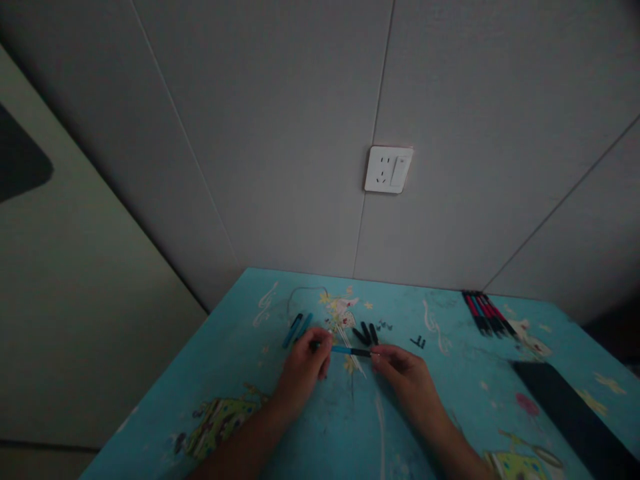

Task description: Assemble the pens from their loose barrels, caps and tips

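A blue and black pen (343, 349) lies level between my two hands, a little above the table. My left hand (309, 353) is closed round its left end, fingers curled. At the pen's black right end, my right hand (401, 373) pinches the tip between thumb and fingers. Just beyond my left hand are blue pen barrels (304, 325) and a dark piece with a clip (296, 320). Several short black pen parts (367, 333) sit beyond the held pen, near my right hand. Small black clip-like pieces (419, 342) are farther right.
The table (345, 427) has a turquoise cartoon-printed cover. A row of red, blue and black pens (487, 313) lies at the back right. A long dark flat strip (575, 417) is at the right. Behind stands a grey wall with a white socket (389, 169).
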The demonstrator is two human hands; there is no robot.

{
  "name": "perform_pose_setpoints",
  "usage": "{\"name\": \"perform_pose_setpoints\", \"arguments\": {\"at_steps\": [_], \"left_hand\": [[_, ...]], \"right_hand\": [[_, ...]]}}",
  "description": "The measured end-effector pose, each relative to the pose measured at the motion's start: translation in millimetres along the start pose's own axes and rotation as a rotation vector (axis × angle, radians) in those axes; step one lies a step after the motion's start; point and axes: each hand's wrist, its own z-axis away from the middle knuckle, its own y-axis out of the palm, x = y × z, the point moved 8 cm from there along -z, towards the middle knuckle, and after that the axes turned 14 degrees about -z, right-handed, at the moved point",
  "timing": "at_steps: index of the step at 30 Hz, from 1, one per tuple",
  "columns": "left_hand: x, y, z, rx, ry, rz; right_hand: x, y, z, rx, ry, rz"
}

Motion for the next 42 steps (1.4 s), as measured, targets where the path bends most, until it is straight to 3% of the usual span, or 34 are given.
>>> {"name": "perform_pose_setpoints", "arguments": {"at_steps": [8,13,19,24,29,34,38,40,42], "left_hand": [[-0.9,1.9,-0.3,0.027,0.000,0.120],[-0.2,4.5,1.3,0.058,-0.011,0.092],[-15.6,3.2,5.3,0.042,0.092,0.034],[-16.7,-2.7,2.9,0.016,0.088,0.027],[-15.8,-7.2,-1.5,0.009,0.081,0.016],[-23.1,-5.2,0.8,0.039,0.158,-0.033],[-30.5,-5.8,4.5,0.051,0.210,-0.052],[-33.0,-8.0,5.0,0.025,0.220,-0.044],[-33.3,-11.0,4.1,-0.016,0.206,-0.030]], "right_hand": [[5.3,-1.2,4.1,-0.051,-0.007,0.009],[11.2,-3.5,3.4,-0.035,-0.045,0.091],[25.1,8.8,8.8,0.009,-0.156,0.256],[23.1,9.3,11.2,-0.019,-0.173,0.226],[32.4,11.7,12.0,0.027,-0.252,0.277],[40.4,17.9,16.1,0.094,-0.330,0.379],[22.4,21.6,15.0,0.152,-0.148,0.286],[8.3,28.8,16.8,0.221,-0.006,0.185],[1.5,36.0,19.9,0.266,0.049,0.149]]}}
